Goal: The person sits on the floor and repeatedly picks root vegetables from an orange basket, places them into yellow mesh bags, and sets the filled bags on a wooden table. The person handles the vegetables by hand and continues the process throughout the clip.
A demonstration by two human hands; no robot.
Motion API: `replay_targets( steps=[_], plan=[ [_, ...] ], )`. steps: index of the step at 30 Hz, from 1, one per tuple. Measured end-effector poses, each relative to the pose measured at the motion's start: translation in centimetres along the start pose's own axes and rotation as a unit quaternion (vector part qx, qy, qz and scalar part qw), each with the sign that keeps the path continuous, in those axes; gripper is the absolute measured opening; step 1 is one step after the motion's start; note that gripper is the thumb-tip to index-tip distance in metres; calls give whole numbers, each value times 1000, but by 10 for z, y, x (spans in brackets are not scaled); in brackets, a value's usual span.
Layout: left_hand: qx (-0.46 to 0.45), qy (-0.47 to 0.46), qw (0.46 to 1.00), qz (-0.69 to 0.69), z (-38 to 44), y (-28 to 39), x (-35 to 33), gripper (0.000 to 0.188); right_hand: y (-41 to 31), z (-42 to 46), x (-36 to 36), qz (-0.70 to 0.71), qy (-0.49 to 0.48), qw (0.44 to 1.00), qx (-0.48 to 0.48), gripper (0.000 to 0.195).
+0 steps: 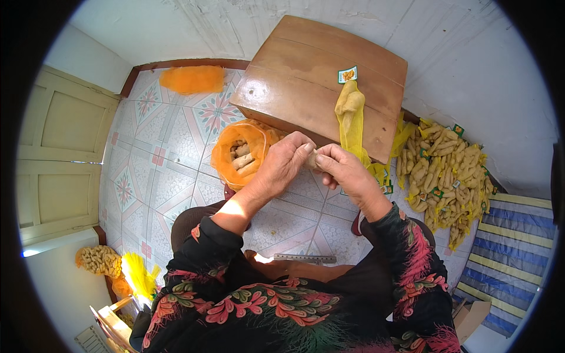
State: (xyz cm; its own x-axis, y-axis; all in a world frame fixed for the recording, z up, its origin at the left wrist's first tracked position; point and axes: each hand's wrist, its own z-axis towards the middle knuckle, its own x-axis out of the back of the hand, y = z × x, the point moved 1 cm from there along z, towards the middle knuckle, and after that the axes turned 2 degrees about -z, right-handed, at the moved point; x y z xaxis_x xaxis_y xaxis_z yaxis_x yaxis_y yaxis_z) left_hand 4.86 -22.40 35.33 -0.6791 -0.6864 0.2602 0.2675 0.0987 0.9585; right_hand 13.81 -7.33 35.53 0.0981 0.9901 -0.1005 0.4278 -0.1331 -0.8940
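Observation:
Between my two hands is a small pale root piece (pixel 311 159), mostly covered by the fingers. My left hand (pixel 289 154) pinches it from the left, and my right hand (pixel 342 165) holds its other side. Just left of my left hand stands an open orange mesh sack (pixel 225 152) with pale root pieces (pixel 242 162) inside. Beyond my right hand, a yellow net bag (pixel 352 132) with several roots (pixel 350 102) at its far end lies on the brown wooden table (pixel 295 66), a printed label (pixel 347 75) at its top. The net's near end hangs over the table edge.
A large heap of filled yellow net bags (pixel 446 172) lies right of the table, near a blue striped sheet (pixel 507 247). An orange mesh bundle (pixel 192 80) rests on the tiled floor by the wall. Yellow netting (pixel 139 276) and a filled bag (pixel 99 260) are at lower left.

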Motion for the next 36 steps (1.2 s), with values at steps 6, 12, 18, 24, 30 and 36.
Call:
replay_targets(
  steps=[6,12,18,24,30,36],
  plan=[
    [-70,8,987,144,-6,12,-4,14,17,6,3,164,-15,984,-66,21],
    [-24,-10,993,115,-8,12,-6,14,17,2,-5,113,12,993,-6,27],
    [71,20,996,-58,-3,9,5,26,5,-2,-14,24,48,997,63,28],
    [124,3,989,-84,-1,12,1,28,5,0,-9,74,65,992,83,26],
    [166,3,967,-191,-3,7,4,28,2,-3,-10,-12,71,989,126,20],
    [154,4,964,-218,-2,2,1,27,3,-2,-10,20,95,988,116,16]
  ],
)
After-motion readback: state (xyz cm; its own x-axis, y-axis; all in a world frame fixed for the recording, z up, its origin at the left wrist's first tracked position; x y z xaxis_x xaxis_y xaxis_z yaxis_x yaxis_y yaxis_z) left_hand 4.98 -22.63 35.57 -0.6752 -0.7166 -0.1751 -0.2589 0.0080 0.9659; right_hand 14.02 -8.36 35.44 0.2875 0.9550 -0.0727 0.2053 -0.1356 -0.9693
